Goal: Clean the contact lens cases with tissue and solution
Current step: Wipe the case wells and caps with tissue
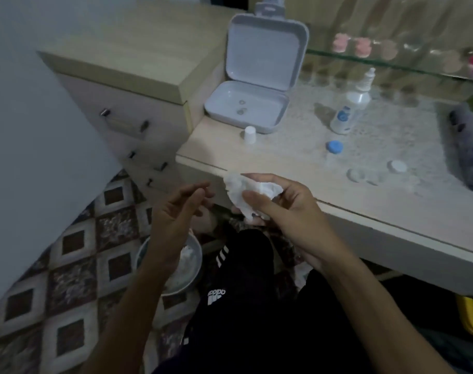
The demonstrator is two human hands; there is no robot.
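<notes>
My right hand (281, 203) holds a crumpled white tissue (252, 191) in front of the table's edge, fingers curled round it. My left hand (180, 209) hovers just left of the tissue with loose fingers and holds nothing. On the table (257, 155) lie a clear contact lens case (364, 176), a white cap (398, 166) and a blue cap (334, 147). The solution bottle (350, 109) stands uncapped behind them. Its small white cap (249, 134) stands near an open white box (246, 107).
A drawer unit (122, 85) stands left of the table. A glass shelf (391, 66) with small jars runs above the table's back. On the patterned floor below my left arm sits a grey bowl (194, 276) with used tissue. Dark items crowd the table's right end.
</notes>
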